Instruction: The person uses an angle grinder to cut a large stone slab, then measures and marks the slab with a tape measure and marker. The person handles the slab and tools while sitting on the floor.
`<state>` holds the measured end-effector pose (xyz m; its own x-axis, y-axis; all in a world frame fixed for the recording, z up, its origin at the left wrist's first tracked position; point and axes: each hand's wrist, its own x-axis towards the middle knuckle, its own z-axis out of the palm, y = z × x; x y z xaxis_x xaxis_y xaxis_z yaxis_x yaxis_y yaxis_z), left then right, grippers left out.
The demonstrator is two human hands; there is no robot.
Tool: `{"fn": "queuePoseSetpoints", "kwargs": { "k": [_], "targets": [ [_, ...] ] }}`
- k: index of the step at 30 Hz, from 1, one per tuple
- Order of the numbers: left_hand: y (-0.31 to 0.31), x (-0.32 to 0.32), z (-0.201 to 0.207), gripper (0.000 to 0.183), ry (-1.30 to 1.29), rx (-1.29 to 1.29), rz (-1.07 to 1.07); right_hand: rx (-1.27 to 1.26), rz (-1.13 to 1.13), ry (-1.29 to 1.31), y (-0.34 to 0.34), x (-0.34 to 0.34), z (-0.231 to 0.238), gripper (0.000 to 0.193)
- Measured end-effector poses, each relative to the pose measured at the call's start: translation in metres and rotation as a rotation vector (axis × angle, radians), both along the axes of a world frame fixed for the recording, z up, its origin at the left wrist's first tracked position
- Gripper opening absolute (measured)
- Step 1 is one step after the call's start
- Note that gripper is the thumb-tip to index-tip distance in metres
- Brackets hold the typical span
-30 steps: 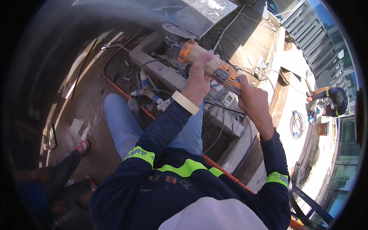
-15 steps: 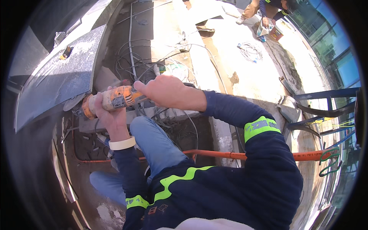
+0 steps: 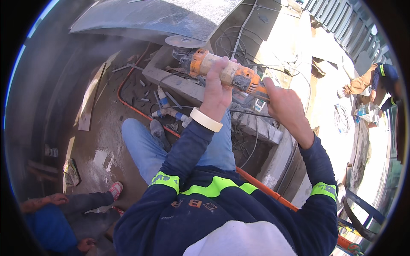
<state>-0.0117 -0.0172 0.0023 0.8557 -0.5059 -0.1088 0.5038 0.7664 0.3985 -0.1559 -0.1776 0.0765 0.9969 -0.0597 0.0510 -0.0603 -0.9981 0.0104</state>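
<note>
Seemingly, the sheet is being ground: at twelve o'clock, the grinder is clasped by the closed left hand, its tail by the closed right hand; steady disc control is called for.

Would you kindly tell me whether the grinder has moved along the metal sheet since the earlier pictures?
No, not noticeably: the grinder remains with its disc by the metal sheet, near the same corner.

An orange pipe crosses the floor — a coiled cable lies in sunlight.
</note>
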Motion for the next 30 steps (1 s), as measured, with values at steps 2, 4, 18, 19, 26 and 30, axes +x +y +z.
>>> {"fn": "queuePoseSetpoints", "kwargs": {
  "k": [2,4,18,19,26,30],
  "targets": [
    [-0.001,-0.005,0.002,0.035,0.008,0.006,-0.006,-0.008,-0.014,0.017,0.0,-0.003,0.002,0.048],
    [-0.003,-0.007,0.001,0.034,0.012,-0.006,-0.016,0.047,-0.009,0.002,-0.002,-0.007,0.002,0.049],
    [-0.005,-0.023,0.007,0.038,0.027,-0.048,-0.033,0.137,-0.057,0.003,-0.004,-0.021,0.003,0.048],
    [-0.006,-0.024,0.008,0.039,0.015,-0.056,-0.042,0.093,-0.052,-0.001,-0.005,-0.022,0.002,0.047],
    [-0.008,-0.021,0.004,0.04,-0.003,-0.058,-0.035,-0.111,-0.013,-0.065,-0.009,-0.022,-0.002,0.044],
    [-0.009,-0.019,0.003,0.039,-0.003,-0.066,-0.031,-0.135,-0.014,-0.079,-0.008,-0.021,-0.004,0.045]
  ]
}}
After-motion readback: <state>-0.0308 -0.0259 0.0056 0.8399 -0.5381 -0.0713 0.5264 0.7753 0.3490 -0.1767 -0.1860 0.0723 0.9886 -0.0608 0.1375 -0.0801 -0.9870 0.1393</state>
